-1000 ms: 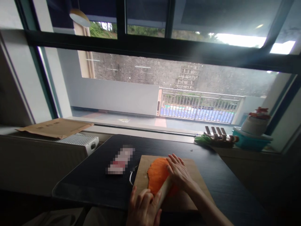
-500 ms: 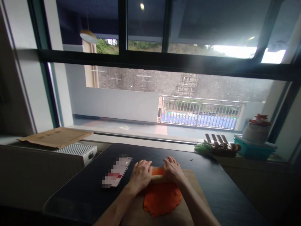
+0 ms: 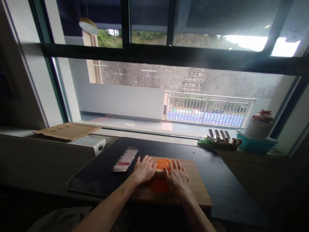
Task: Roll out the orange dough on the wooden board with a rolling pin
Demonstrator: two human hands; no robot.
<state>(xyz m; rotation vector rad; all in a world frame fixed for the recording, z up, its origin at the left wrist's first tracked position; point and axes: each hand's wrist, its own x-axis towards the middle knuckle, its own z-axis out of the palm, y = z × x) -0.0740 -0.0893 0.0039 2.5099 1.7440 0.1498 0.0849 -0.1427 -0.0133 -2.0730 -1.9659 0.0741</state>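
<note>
A pale wooden rolling pin [image 3: 158, 173] lies crosswise on a flattened sheet of orange dough [image 3: 163, 163]. Beneath the dough is a wooden board [image 3: 199, 190]. My left hand [image 3: 145, 169] rests palm down on the left part of the pin, fingers stretched forward. On its right part lies my right hand [image 3: 178, 177], also palm down, with the fingers spread out. Dough shows on both the far and near sides of the pin. Both pin ends are hidden under my hands.
On the dark table [image 3: 222, 187], a phone [image 3: 126, 161] lies left of the board. Along the window sill are a brown paper envelope [image 3: 69, 130], a rack with upright slats [image 3: 218, 140], a green cloth [image 3: 204, 142] and a teal box [image 3: 256, 143] with a white jar [image 3: 259, 126] on top.
The pin has rolled toward me over the dough, so more orange shows beyond it. My right hand's fingers have flattened out. The view has shifted, bringing the board's front edge into sight.
</note>
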